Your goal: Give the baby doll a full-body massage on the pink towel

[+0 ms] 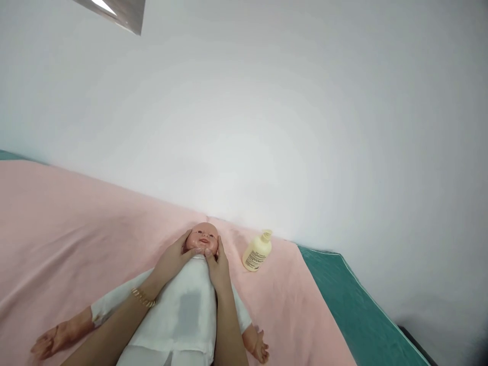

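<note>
A baby doll (202, 277) with a hard plastic head and a white cloth body lies on its back, its arms spread out to both sides. My left hand (174, 260) cups one side of its head, with the thumb on the chin. On the other side my right hand (219, 267) curves round the cheek, its thumb also at the chin. Both sets of fingers reach partly behind the head, where their tips are hidden. A pale yellow pump bottle (256, 252) stands to the right of the doll's head, apart from my right hand.
A pink sheet (95, 223) lies under the doll and bottle, with a green mat (335, 279) showing at its right edge. Behind the sheet rises a white wall (244, 112). Part of a shiny panel (127, 12) shows at the upper left.
</note>
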`<state>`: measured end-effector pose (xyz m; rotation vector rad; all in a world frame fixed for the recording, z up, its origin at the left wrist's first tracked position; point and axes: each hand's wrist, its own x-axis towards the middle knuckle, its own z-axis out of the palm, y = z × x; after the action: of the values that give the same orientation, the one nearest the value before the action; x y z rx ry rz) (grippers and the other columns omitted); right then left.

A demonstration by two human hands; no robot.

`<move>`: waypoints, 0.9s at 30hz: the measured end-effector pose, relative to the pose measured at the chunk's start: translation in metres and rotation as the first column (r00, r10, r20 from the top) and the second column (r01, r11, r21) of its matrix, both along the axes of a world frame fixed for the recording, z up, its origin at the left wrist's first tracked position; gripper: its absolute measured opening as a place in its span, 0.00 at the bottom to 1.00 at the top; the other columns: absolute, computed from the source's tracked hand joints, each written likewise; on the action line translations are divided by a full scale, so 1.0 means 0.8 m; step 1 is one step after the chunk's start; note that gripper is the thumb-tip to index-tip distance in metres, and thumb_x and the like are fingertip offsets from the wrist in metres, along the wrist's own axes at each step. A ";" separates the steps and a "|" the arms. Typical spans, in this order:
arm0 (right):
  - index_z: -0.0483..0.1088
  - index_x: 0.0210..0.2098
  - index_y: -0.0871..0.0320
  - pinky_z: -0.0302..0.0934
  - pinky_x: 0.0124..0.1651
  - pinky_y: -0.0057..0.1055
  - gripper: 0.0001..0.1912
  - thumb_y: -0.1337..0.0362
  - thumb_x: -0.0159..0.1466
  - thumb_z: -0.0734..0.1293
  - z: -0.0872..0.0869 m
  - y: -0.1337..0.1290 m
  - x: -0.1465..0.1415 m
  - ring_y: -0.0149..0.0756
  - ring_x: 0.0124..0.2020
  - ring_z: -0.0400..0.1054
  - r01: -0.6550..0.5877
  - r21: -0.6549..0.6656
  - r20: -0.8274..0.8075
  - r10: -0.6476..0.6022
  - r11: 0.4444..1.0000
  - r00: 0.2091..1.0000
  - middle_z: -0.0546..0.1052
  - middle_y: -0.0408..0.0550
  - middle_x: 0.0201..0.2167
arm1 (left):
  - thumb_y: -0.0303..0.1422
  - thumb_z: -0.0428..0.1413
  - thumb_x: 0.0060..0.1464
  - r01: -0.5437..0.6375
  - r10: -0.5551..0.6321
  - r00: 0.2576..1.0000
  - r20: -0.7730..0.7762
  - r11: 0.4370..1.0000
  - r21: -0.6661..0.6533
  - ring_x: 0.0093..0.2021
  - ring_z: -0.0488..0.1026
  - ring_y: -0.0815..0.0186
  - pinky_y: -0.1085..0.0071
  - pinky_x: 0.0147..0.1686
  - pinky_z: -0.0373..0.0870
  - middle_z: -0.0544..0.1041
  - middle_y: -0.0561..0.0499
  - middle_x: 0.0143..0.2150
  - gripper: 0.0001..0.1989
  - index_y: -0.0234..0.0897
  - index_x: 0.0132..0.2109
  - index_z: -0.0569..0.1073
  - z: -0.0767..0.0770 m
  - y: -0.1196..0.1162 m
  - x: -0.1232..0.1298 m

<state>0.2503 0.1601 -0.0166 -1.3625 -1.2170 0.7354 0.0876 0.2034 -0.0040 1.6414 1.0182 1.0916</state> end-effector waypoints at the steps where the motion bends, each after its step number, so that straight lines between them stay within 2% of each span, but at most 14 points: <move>1: 0.52 0.70 0.57 0.56 0.66 0.42 0.43 0.46 0.62 0.67 0.003 -0.002 0.000 0.45 0.65 0.61 -0.007 -0.008 -0.007 0.007 1.000 1.000 0.63 0.53 0.66 | 0.47 0.54 0.55 0.008 -0.008 1.000 -0.021 1.000 0.017 0.64 0.65 0.49 0.56 0.63 0.60 0.68 0.43 0.65 0.36 0.39 0.67 0.61 0.001 -0.001 -0.001; 6: 0.50 0.70 0.56 0.51 0.68 0.40 0.42 0.42 0.65 0.63 0.010 -0.009 0.001 0.42 0.67 0.57 -0.053 -0.005 -0.055 0.053 0.999 0.997 0.60 0.51 0.68 | 0.50 0.46 0.60 -0.021 0.021 0.992 -0.122 1.000 0.006 0.67 0.61 0.49 0.55 0.65 0.55 0.62 0.40 0.68 0.39 0.33 0.71 0.55 0.000 0.000 -0.002; 12: 0.54 0.69 0.57 0.55 0.66 0.41 0.42 0.38 0.64 0.60 0.001 0.000 0.001 0.42 0.66 0.59 -0.040 0.022 -0.161 0.043 0.999 0.986 0.60 0.53 0.68 | 0.53 0.40 0.62 -0.034 0.039 0.993 -0.112 0.998 0.046 0.68 0.59 0.52 0.58 0.66 0.53 0.61 0.39 0.69 0.39 0.31 0.70 0.55 -0.015 0.005 0.000; 16: 0.53 0.69 0.57 0.51 0.68 0.39 0.44 0.37 0.63 0.61 0.004 -0.001 -0.001 0.42 0.68 0.56 -0.008 -0.009 -0.109 0.007 1.000 0.994 0.59 0.52 0.68 | 0.53 0.37 0.63 -0.050 0.050 0.997 -0.066 0.999 0.003 0.69 0.57 0.54 0.60 0.67 0.52 0.60 0.39 0.69 0.39 0.29 0.70 0.56 -0.011 0.001 0.000; 19: 0.50 0.70 0.56 0.49 0.69 0.40 0.46 0.40 0.62 0.65 0.009 -0.006 -0.002 0.43 0.69 0.54 -0.011 -0.043 -0.037 0.009 0.999 0.999 0.58 0.51 0.69 | 0.55 0.41 0.62 -0.032 0.031 0.998 -0.058 0.999 -0.017 0.67 0.60 0.52 0.57 0.66 0.54 0.64 0.41 0.68 0.38 0.35 0.69 0.58 0.003 -0.008 -0.002; 22: 0.50 0.70 0.56 0.52 0.67 0.41 0.48 0.44 0.59 0.70 0.009 -0.007 -0.004 0.45 0.67 0.57 0.003 -0.051 0.007 -0.003 0.999 1.000 0.61 0.52 0.67 | 0.54 0.51 0.56 -0.003 0.003 1.000 -0.031 1.000 -0.009 0.65 0.64 0.49 0.56 0.62 0.60 0.67 0.41 0.65 0.39 0.38 0.68 0.60 0.012 -0.013 -0.002; 25: 0.52 0.70 0.56 0.57 0.64 0.42 0.48 0.48 0.57 0.73 0.005 -0.004 -0.005 0.46 0.64 0.62 0.046 -0.040 0.016 -0.046 0.998 0.999 0.65 0.53 0.65 | 0.52 0.59 0.49 0.024 -0.024 1.000 0.008 1.000 -0.012 0.62 0.67 0.48 0.58 0.59 0.65 0.69 0.40 0.64 0.43 0.37 0.68 0.60 0.012 -0.013 0.000; 27: 0.52 0.70 0.56 0.58 0.63 0.41 0.48 0.50 0.57 0.73 0.003 -0.002 -0.006 0.46 0.63 0.64 0.048 -0.032 0.008 -0.047 0.998 0.999 0.66 0.53 0.64 | 0.51 0.60 0.48 0.005 -0.005 1.000 -0.004 1.000 -0.021 0.62 0.67 0.48 0.58 0.59 0.65 0.68 0.40 0.64 0.44 0.37 0.68 0.60 0.010 -0.011 0.000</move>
<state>0.2452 0.1586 -0.0144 -1.4166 -1.1790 0.7196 0.0879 0.1944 0.0042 1.6294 1.0245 1.0710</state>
